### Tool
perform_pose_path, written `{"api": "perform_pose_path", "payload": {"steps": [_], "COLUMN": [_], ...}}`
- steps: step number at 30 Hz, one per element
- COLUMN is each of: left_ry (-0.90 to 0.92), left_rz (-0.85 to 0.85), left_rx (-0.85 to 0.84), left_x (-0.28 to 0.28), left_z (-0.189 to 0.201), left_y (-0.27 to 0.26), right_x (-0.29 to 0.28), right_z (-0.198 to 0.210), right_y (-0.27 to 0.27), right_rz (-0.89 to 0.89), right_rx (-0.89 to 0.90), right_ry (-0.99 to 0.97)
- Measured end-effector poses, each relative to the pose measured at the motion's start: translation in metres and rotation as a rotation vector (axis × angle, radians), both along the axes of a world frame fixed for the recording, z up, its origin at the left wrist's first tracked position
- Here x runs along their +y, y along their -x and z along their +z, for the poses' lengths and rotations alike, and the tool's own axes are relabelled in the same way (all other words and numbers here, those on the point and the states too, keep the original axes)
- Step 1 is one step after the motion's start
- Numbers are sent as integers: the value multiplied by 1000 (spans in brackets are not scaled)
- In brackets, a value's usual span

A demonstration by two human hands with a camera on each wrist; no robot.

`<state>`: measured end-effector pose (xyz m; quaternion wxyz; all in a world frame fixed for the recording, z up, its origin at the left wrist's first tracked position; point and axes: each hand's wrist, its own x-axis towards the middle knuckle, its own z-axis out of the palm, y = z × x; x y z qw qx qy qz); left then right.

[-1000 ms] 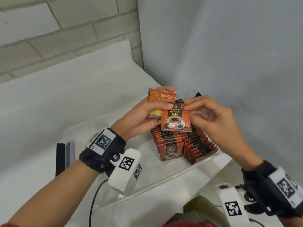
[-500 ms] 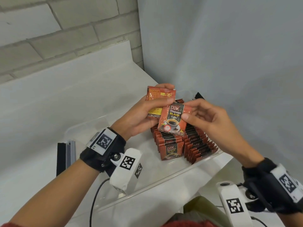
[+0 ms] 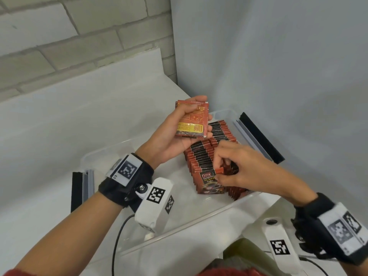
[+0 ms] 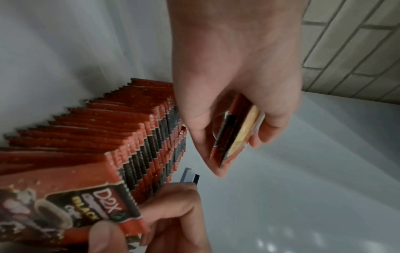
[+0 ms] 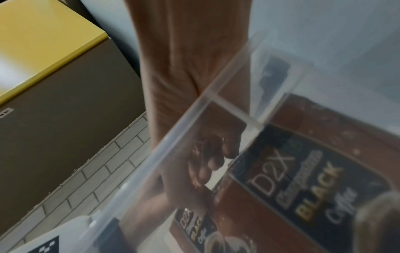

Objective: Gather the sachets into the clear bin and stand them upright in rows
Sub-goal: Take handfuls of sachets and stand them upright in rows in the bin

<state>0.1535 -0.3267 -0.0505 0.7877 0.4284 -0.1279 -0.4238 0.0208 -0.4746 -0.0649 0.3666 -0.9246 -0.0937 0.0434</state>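
Observation:
Red and black coffee sachets (image 3: 207, 156) stand upright in two rows inside the clear bin (image 3: 201, 220); the rows (image 4: 134, 137) also fill the left wrist view. My left hand (image 3: 179, 132) hovers above the rows, holding a small stack of sachets (image 3: 192, 122), seen edge-on as the stack (image 4: 233, 135) between thumb and fingers. My right hand (image 3: 235, 172) is down in the bin and pinches the top corner of the front sachet (image 3: 208, 182) at the near end of a row. That sachet (image 4: 71, 203) faces the camera, with my right fingers (image 4: 173, 210) on its corner.
The bin's clear wall (image 5: 194, 137) crosses the right wrist view. Black and grey strips lie left (image 3: 81, 188) and right (image 3: 256, 134) of the bin on the white counter. A brick wall stands behind, a grey wall on the right. A yellow-topped box (image 5: 43, 42) sits below.
My right hand took one sachet off the left hand's stack and carried it down to the near end of a row. The left hand stayed up with the remaining stack.

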Motion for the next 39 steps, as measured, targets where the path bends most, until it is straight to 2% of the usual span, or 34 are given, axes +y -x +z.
{"api": "perform_pose_path", "payload": {"steps": [10,17,19,27,30,36,39], "left_ry": [-16,-23,-17,-14,-32,-79,-83], "left_rz": [7,-10,-31,-124,-129,-119,-150], "left_rx": [-5,-70,-94,-140,-142,-25,-5], "left_x": [-1,0,0,-1,-2,-2,-2], "left_z": [-3,-2,-3,-8,-9,-2,-4], "left_y": [1,1,1,3,5,4,4], "right_x": [-2,-3,-4,-6,-6,-5,-6], "right_z": [-8,-6,-5,-4,-3,4,4], "right_y": [-4,-5,-4,-7,-8,-3,-1], "right_rz": [53,46,11,-244,-284,-332,-339], "right_rx": [80,131,131,47,-20,-248,-327], "right_ry": [112,55,-27,-578,-625,-770,-776]}}
